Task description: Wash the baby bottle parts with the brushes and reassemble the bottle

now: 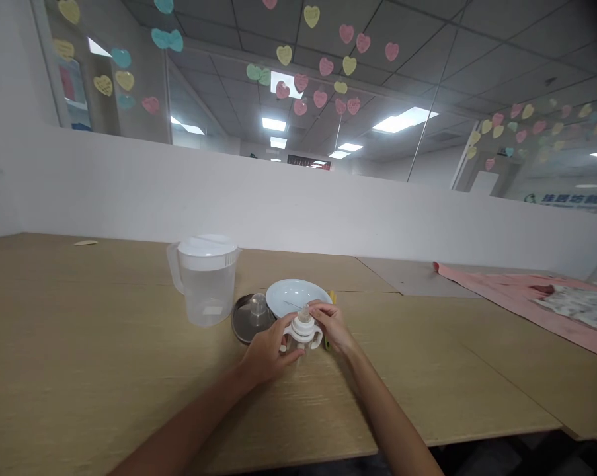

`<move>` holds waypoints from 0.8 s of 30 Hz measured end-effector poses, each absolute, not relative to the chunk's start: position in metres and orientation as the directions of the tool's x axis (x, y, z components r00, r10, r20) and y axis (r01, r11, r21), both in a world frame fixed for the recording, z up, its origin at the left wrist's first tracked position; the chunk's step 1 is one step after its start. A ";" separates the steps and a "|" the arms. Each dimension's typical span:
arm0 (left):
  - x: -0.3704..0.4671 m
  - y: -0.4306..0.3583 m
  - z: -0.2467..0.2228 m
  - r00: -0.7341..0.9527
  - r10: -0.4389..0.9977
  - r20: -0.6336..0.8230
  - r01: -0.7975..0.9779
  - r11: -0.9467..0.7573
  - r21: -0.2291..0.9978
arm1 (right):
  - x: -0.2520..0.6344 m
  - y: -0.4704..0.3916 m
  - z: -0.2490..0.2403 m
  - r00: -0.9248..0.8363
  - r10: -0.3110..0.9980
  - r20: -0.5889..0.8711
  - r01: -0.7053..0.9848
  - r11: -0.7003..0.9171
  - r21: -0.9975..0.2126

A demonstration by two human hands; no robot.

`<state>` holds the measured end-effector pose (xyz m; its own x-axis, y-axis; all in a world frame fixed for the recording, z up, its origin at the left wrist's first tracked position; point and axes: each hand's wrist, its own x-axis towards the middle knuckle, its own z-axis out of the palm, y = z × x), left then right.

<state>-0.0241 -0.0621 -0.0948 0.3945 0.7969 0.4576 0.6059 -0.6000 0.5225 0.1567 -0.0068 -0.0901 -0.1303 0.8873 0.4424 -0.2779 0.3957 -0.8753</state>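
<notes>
A small clear baby bottle (303, 334) with a white collar and two white side handles stands upright near the middle of the table. My left hand (267, 352) is wrapped round its left side, thumb at the front. At the top of the bottle, my right hand (332, 324) has its fingertips pinched at the clear nipple. Just behind the bottle lies a pale blue-white bowl (291, 293) with a thin item in it. To the left, a clear dome cap (258, 305) rests on a dark round tray (242, 320).
A lidded clear pitcher (207, 284) stands left of the tray. Something yellow and green (332, 297) shows partly behind my right hand. A pink cloth (506, 294) with a patterned cloth (578, 307) lies at the right. A white wall (278, 205) rises behind the table (129, 370).
</notes>
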 end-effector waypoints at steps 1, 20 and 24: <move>-0.024 -0.062 -0.095 0.396 0.797 0.456 0.605 -0.600 0.523 | 0.156 -0.006 -0.091 -0.125 0.890 0.439 -0.265 0.396 -0.879; -0.024 -0.060 -0.097 0.371 0.807 0.459 0.627 -0.583 0.517 | 0.161 -0.013 -0.084 -0.236 0.827 0.510 -0.251 0.455 -0.854; -0.024 -0.060 -0.097 0.361 0.813 0.457 0.627 -0.574 0.527 | 0.160 -0.015 -0.081 -0.224 0.828 0.513 -0.213 0.473 -0.855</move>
<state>-0.0240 -0.0601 -0.0973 0.3605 0.8130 0.4572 0.6266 -0.5742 0.5270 0.1596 -0.0155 -0.0810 -0.2243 0.8283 0.5134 -0.2126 0.4726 -0.8553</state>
